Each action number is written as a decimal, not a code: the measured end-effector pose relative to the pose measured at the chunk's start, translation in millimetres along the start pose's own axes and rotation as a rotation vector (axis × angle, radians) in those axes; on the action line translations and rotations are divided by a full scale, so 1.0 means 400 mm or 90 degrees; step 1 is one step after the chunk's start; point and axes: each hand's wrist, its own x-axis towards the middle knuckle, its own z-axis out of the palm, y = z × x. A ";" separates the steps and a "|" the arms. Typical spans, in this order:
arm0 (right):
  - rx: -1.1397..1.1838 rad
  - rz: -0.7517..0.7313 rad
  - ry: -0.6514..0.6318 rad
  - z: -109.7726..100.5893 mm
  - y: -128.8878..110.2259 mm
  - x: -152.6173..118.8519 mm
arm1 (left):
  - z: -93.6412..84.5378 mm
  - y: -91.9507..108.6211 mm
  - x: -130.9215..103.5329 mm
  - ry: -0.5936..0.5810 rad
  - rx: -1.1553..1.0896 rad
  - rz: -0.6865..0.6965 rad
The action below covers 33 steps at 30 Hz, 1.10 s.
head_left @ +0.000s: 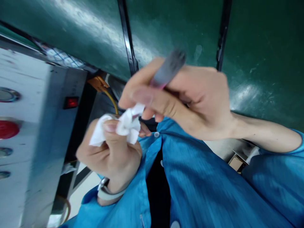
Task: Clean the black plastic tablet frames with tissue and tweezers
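Note:
My left hand point(111, 152), with a watch on its wrist, is closed on a crumpled white tissue point(129, 123), pinched between thumb and fingers. My right hand point(185, 95) grips a slim tool point(168, 68) whose broad grey end sticks up past the fingers, with a pinkish edge beside the thumb. Blur hides what kind of tool it is. Its lower part runs toward the tissue, and the fingers and tissue hide the tip. Both hands are close together in front of my blue jacket point(190, 177), with the right one higher.
At the left stands a pale metal control box point(40, 120) with a red button point(9, 128) and a lit red switch point(71, 102). A green surface point(175, 28) with dark seams stretches across the top. An orange connector point(98, 83) on a yellow cable hangs behind my left hand.

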 end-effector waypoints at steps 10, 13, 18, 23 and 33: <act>-0.030 -0.036 0.162 0.013 0.046 0.040 | -0.028 -0.069 0.070 -0.061 0.027 0.072; -0.037 -0.038 0.151 0.015 0.073 0.037 | -0.029 -0.062 0.070 -0.130 0.043 0.099; -0.104 -0.022 0.113 -0.002 0.088 0.026 | 0.002 -0.039 0.080 -0.181 0.056 0.150; -0.052 -0.052 0.128 0.007 0.084 0.033 | 0.010 -0.035 0.082 -0.148 0.114 0.174; -0.034 -0.056 0.159 0.006 0.037 0.039 | 0.014 -0.033 0.084 -0.136 0.093 0.140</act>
